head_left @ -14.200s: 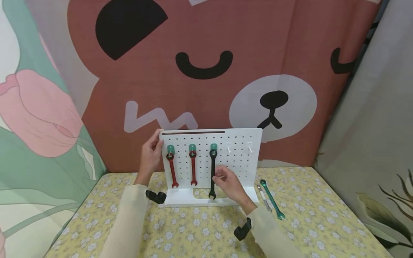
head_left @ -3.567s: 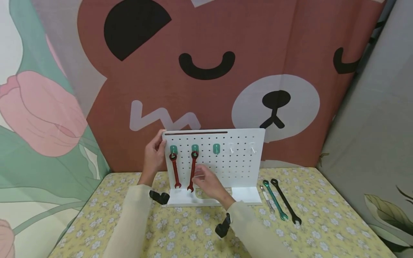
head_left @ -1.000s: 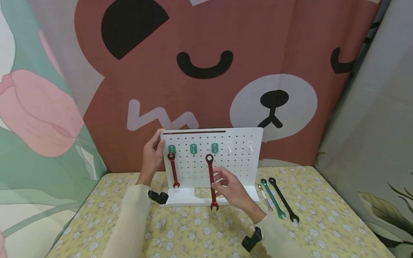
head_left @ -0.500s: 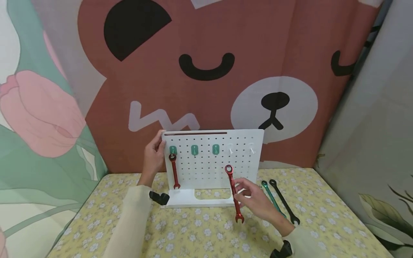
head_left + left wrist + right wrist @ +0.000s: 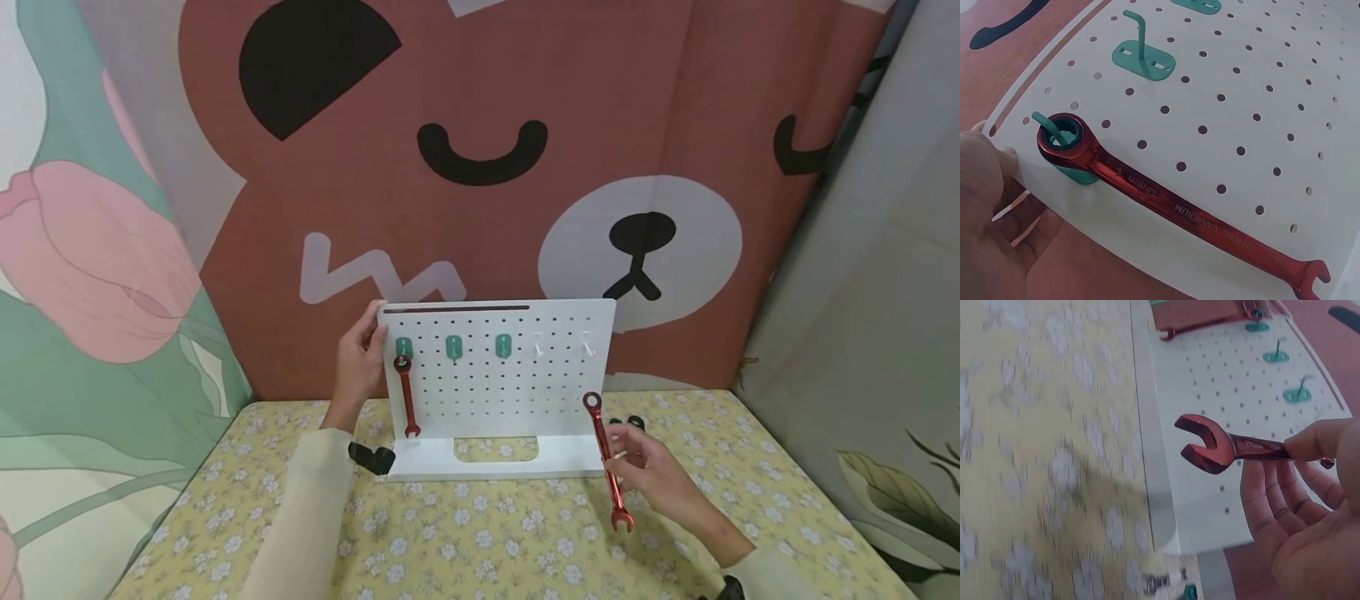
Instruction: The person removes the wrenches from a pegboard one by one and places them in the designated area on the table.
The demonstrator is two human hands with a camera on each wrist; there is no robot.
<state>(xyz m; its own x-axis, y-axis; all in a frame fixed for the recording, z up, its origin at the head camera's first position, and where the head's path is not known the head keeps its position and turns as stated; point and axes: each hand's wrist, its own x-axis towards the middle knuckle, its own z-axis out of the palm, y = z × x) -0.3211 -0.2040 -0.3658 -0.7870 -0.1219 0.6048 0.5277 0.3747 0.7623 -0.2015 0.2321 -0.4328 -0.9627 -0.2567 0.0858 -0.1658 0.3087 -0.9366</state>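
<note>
My left hand (image 5: 360,358) grips the upper left edge of a white pegboard stand (image 5: 517,396). A red combination wrench (image 5: 408,400) hangs by its ring end on the leftmost green hook; "13mm" and "CHROME VANADIUM" show on it in the left wrist view. To the right of the board, my right hand (image 5: 656,475) pinches another red combination wrench (image 5: 616,496) between thumb and fingers, ring end up and open end down, above the table. In the right wrist view its open end (image 5: 1213,445) points away from the palm.
Two green hooks (image 5: 453,347) and two clear hooks (image 5: 537,346) on the board bear nothing. Behind my right hand, the ring end of a black wrench (image 5: 636,422) shows; the green and silver wrenches (image 5: 1166,581) beside it are mostly hidden. A flowered cloth (image 5: 465,542) covers the table.
Earlier the black wrench left its hook for the table at right. The second red wrench came off the middle-left hook, and my right hand carried it rightward past the board. My left hand stayed put.
</note>
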